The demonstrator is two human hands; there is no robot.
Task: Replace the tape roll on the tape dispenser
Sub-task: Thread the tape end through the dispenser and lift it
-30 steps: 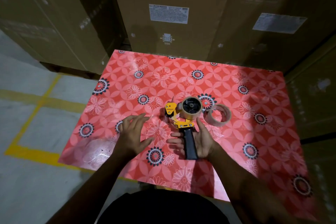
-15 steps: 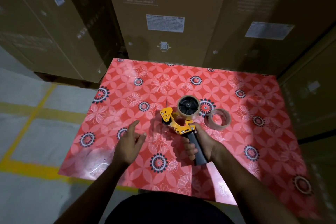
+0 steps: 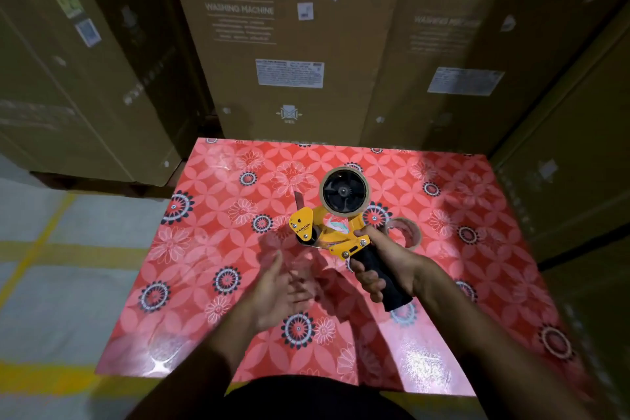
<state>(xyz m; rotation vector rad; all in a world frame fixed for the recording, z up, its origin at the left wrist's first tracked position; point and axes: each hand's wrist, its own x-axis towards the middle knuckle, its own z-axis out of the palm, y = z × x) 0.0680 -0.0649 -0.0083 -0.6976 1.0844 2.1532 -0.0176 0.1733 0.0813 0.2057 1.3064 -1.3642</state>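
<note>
A yellow tape dispenser with a black handle is held up above the table, my right hand wrapped around the handle. A brown tape roll sits on its black hub at the far end. My left hand hovers open, palm up, below and to the left of the dispenser, touching nothing. A second, thinner tape roll lies flat on the table just right of the dispenser, partly hidden behind my right hand.
The table has a glossy red floral cover. Tall cardboard washing-machine boxes stand close behind it and along the right side. Grey floor with yellow lines lies to the left.
My right hand closed on the handle and lifted the dispenser off the table toward me. My left hand left the table and turned palm up under the dispenser's front.
</note>
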